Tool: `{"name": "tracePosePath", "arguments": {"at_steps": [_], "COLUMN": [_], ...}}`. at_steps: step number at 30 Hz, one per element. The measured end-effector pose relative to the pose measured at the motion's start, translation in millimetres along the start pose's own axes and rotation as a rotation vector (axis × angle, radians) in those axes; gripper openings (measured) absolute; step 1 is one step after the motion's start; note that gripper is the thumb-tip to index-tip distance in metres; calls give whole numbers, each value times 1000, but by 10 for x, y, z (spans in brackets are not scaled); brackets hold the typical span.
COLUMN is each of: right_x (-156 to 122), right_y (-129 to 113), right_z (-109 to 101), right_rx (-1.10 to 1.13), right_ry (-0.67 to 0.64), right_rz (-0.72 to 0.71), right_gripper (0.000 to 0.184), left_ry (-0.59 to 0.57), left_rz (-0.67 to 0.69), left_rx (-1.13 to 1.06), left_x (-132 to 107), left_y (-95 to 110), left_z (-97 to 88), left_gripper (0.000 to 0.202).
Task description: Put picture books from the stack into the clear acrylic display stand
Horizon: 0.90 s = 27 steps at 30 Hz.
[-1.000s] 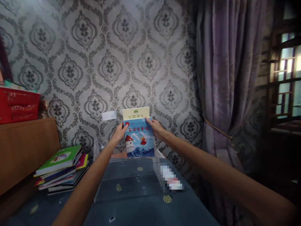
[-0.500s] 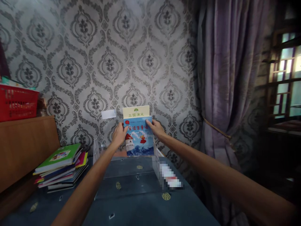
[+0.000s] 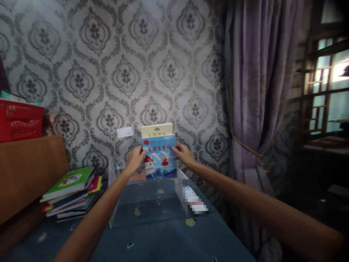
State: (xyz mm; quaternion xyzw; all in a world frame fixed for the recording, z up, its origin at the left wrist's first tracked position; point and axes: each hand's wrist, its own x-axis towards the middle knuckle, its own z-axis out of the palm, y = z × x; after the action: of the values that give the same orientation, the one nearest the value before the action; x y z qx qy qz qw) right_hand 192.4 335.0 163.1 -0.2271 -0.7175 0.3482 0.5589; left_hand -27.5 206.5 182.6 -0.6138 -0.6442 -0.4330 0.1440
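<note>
Left hand [image 3: 135, 159] and right hand [image 3: 185, 155] are gripping blue book [image 3: 161, 170] by its sides. Cream book [image 3: 152, 130] is poking up behind it.

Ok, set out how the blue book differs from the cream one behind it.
The blue 安徒生童话 book is in front; the cream 三国演义 book stands behind, mostly hidden. The blue book's title is red; the cream book's is dark. The blue book's emblem is red, the cream book's green. Both are roughly upright, covers facing the camera.
</note>
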Motion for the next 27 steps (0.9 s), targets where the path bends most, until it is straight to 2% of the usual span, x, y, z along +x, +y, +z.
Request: {"name": "tracePosePath", "arguments": {"at_steps": [4, 9, 14, 17, 23, 27], "right_x": [19, 260, 490, 541, 582, 617], "right_y": [-193, -598, -882, -902, -782, -708], "right_z": [-20, -75, -93, -87, -77, -63], "right_rx": [53, 95, 116, 127, 127, 145], "right_ry": [-10, 2, 18, 6, 17, 21], "right_rz": [-62, -178, -275, -327, -359, -376], "right_gripper": [46, 42, 37, 37, 42, 45], "left_ry": [113, 230, 264, 246, 135, 136], "left_rz": [33, 82, 132, 102, 108, 155], "left_rx": [-7, -58, -306, -399, -535, -550], "left_x": [25, 241, 427, 462, 500, 507], "left_y": [152, 380, 537, 564, 494, 451], "left_z": [-159, -478, -652, -658, -580, -530], "left_gripper": [16, 13, 16, 25, 44, 45]}}
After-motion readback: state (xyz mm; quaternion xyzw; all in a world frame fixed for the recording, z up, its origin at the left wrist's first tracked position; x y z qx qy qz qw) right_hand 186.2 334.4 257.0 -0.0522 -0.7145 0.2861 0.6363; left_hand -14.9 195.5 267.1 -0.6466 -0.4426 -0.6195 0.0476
